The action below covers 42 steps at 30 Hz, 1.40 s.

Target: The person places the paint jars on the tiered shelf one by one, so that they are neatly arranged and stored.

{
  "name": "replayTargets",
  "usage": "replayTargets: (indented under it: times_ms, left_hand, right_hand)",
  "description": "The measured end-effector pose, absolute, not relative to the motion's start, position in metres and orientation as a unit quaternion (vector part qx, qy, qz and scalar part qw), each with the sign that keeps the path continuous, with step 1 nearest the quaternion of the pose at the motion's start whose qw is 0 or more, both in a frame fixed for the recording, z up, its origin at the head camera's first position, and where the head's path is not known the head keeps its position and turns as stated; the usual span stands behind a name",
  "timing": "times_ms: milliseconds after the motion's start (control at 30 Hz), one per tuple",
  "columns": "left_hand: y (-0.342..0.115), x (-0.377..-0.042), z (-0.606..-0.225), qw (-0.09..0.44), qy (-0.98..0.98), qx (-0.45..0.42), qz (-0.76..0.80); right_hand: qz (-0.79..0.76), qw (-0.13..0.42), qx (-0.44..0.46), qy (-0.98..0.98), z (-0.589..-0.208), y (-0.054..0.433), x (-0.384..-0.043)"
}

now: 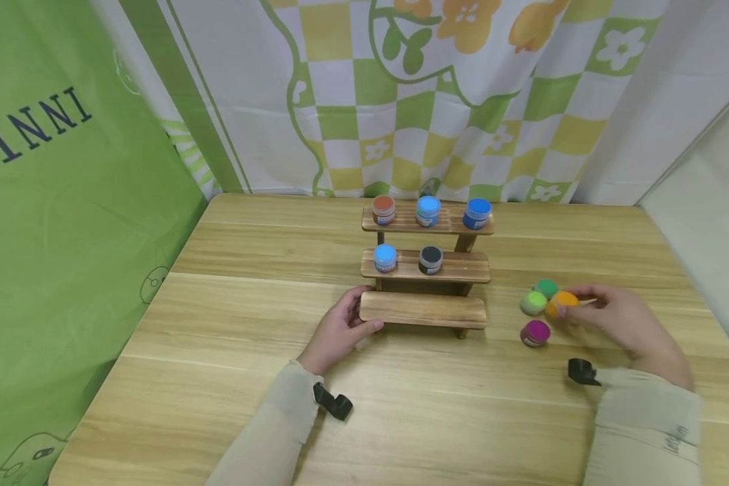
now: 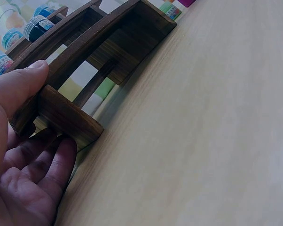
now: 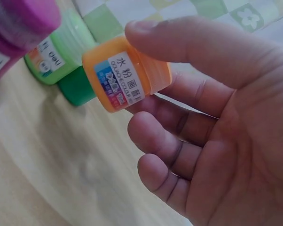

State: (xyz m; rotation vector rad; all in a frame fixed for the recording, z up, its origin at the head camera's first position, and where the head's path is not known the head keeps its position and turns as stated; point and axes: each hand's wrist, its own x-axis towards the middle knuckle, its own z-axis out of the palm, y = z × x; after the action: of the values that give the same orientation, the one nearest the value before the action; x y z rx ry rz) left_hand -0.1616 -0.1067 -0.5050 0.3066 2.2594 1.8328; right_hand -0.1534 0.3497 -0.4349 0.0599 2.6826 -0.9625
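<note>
My left hand (image 1: 337, 331) grips the left end of the lowest step of a wooden tiered rack (image 1: 425, 308), thumb along its front edge. In the left wrist view the fingers curl under the step beside the rack's leg (image 2: 68, 115). My right hand (image 1: 622, 320) pinches an orange gouache paint jar (image 3: 118, 75) between thumb and fingers. Close by it are a light green jar (image 1: 533, 303), a dark green jar (image 1: 546, 288) and a magenta jar (image 1: 535, 333) on the table. The lowest step carries no jar.
The top step holds a brown jar (image 1: 383, 210), a light blue jar (image 1: 428, 210) and a darker blue jar (image 1: 477, 213). A light blue jar (image 1: 385, 258) and a black jar (image 1: 430, 259) stand on the middle step. A patterned curtain (image 1: 413, 115) hangs behind the table (image 1: 249, 317).
</note>
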Motion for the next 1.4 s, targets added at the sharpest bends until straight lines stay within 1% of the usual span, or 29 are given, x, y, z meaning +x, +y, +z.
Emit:
replayTargets:
  times_ms: [167,467,833,1067,1400]
  left_hand:
    - [-0.107,-0.161,-0.505,0.110,0.767,0.103,0.624]
    - [-0.106,-0.160,-0.503,0.111,0.768,0.101,0.623]
    - [-0.106,-0.162,-0.505,0.109,0.766,0.108,0.624]
    - [-0.106,-0.162,-0.506,0.103,0.773,0.106,0.616]
    - [-0.106,-0.162,-0.505,0.106,0.769,0.105,0.621]
  right_hand:
    - [-0.322,0.122,0.016,0.939,-0.430,0.347,-0.153]
    - [-0.331,0.119,0.016,0.936,-0.421,0.342,-0.153]
    - [-0.347,0.096,0.005,0.933,-0.415,0.319,-0.157]
    - [-0.337,0.057,-0.003,0.940,-0.412,0.303,-0.161]
    - [-0.354,0.040,-0.019,0.934,-0.408,0.286,-0.162]
